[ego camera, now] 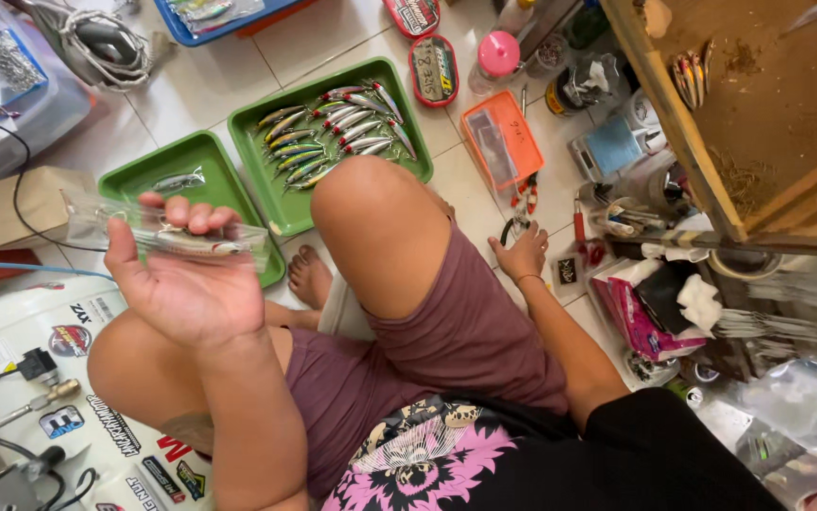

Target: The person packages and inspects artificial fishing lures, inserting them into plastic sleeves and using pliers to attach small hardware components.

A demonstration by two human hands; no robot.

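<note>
Hands: left (186,284) holds one bagged lure (167,232); two green trays (202,166).

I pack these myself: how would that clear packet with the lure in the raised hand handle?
The clear packet probably weighs little: the left hand holds it up with fingertips alone. Its glossy film looks slippery and floppy at the ends, while the lure inside likely stiffens the middle.

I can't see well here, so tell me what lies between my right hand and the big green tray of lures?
In the head view, your raised bare knee lies between your right hand and the big green tray.
</note>
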